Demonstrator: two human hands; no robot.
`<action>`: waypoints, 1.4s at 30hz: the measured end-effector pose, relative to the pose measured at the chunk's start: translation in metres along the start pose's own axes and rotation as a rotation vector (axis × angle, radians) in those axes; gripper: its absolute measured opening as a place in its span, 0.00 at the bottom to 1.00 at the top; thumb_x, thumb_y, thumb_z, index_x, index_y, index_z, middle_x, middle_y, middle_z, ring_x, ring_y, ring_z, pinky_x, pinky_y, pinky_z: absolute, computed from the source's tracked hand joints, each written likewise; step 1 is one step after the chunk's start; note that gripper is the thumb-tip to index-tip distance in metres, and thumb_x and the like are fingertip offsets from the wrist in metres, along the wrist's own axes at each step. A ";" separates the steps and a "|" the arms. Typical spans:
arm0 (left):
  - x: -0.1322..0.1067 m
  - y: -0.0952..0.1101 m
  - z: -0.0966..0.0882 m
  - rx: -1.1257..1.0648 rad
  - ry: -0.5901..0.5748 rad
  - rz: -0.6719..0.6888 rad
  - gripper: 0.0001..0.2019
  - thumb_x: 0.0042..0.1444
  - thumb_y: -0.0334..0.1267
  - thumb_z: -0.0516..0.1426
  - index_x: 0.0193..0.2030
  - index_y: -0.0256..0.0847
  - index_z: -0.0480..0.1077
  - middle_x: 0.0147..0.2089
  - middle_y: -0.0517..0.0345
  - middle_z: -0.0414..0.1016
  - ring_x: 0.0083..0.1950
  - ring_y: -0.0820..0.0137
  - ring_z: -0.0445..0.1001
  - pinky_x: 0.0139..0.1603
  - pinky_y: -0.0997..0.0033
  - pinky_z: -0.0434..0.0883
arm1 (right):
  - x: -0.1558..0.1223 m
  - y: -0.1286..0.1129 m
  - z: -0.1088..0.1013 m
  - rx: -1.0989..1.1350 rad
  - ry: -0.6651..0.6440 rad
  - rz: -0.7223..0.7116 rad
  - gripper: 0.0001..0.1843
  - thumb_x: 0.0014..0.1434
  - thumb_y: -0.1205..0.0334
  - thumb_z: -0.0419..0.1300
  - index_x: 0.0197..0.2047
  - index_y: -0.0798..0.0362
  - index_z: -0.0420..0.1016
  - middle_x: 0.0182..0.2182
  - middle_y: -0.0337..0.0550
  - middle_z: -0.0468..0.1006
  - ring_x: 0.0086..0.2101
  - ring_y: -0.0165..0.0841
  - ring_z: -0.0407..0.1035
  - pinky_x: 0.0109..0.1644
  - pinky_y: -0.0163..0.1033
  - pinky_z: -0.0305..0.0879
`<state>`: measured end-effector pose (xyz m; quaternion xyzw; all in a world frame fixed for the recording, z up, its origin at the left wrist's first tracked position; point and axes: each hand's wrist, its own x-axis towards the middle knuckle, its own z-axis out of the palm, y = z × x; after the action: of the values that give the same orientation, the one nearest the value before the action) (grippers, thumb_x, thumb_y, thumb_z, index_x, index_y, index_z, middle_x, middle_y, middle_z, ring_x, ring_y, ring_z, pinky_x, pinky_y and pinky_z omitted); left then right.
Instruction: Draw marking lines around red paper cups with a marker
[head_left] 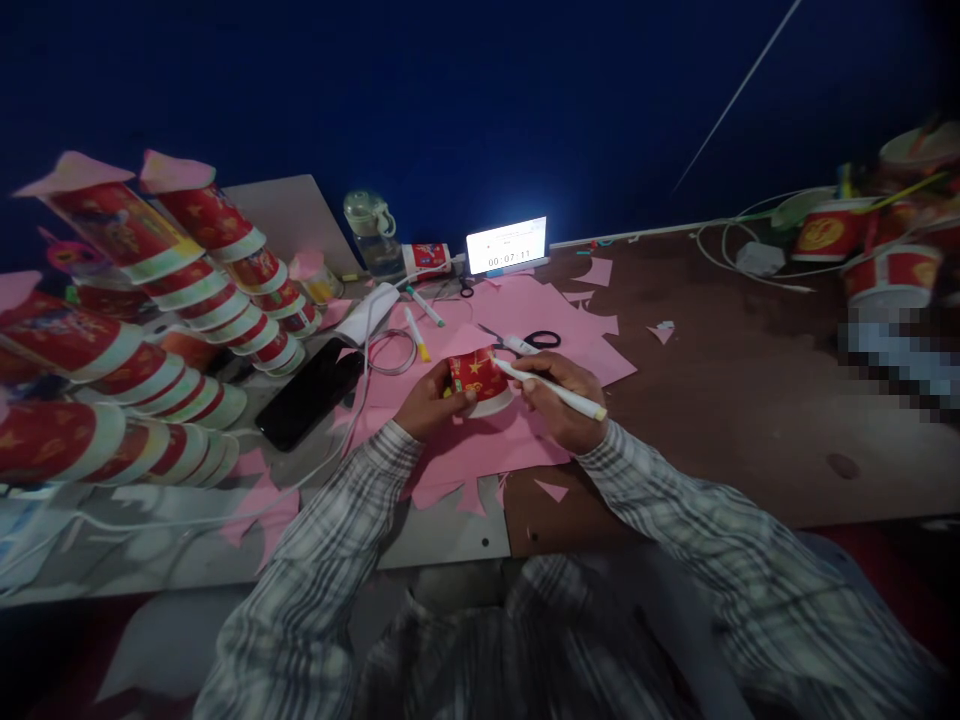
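Two hands work on one red cup (pixel 474 375), which is held above pink paper (pixel 465 450) on the table (pixel 720 400), straight in front of the person. The left hand (pixel 429 402) pinches the cup's side, thumb in front and the other fingers mostly hidden behind. The right hand (pixel 566 395) pinches one white marker (pixel 577 402) near its front, with the tip at or just beside the cup's wall.

The cup looks like thin card: probably very light, fairly stiff around its pale rim, softer along the wall and easy to dent. Its printed side may be a little slick, so a gentle hold close to the rim should suit it best. The marker looks light, rigid and smooth.

One green marker (pixel 427 308) and one yellow marker (pixel 416 335) lie on the paper, near one pair of black-handled scissors (pixel 543 332). One dark phone (pixel 309 395) lies to the left, beside at least four leaning cup stacks (pixel 172 265); their individual cups are too blurred to count surely.
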<state>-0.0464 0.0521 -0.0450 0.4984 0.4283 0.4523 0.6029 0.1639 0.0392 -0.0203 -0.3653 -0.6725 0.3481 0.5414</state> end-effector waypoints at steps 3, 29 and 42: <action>0.001 -0.001 -0.001 -0.024 0.010 -0.003 0.34 0.38 0.52 0.73 0.49 0.36 0.73 0.46 0.48 0.79 0.47 0.59 0.77 0.48 0.60 0.73 | -0.001 0.003 0.000 0.078 0.027 0.012 0.12 0.64 0.56 0.59 0.45 0.53 0.78 0.35 0.46 0.81 0.30 0.32 0.74 0.36 0.42 0.75; 0.000 -0.002 -0.002 -0.023 -0.030 0.016 0.34 0.40 0.50 0.73 0.52 0.35 0.73 0.50 0.45 0.79 0.50 0.57 0.77 0.51 0.59 0.73 | 0.003 0.004 0.002 0.092 0.027 0.035 0.13 0.64 0.54 0.60 0.47 0.52 0.78 0.40 0.49 0.82 0.40 0.37 0.77 0.41 0.44 0.76; 0.000 0.001 -0.003 -0.022 -0.032 0.006 0.32 0.40 0.49 0.73 0.50 0.36 0.74 0.47 0.49 0.79 0.49 0.57 0.76 0.53 0.57 0.71 | 0.002 0.001 0.000 0.188 0.006 0.105 0.13 0.62 0.52 0.62 0.44 0.52 0.79 0.28 0.41 0.78 0.23 0.28 0.68 0.27 0.37 0.68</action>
<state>-0.0495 0.0533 -0.0444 0.5001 0.4121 0.4508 0.6139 0.1638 0.0413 -0.0208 -0.3487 -0.6153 0.4364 0.5562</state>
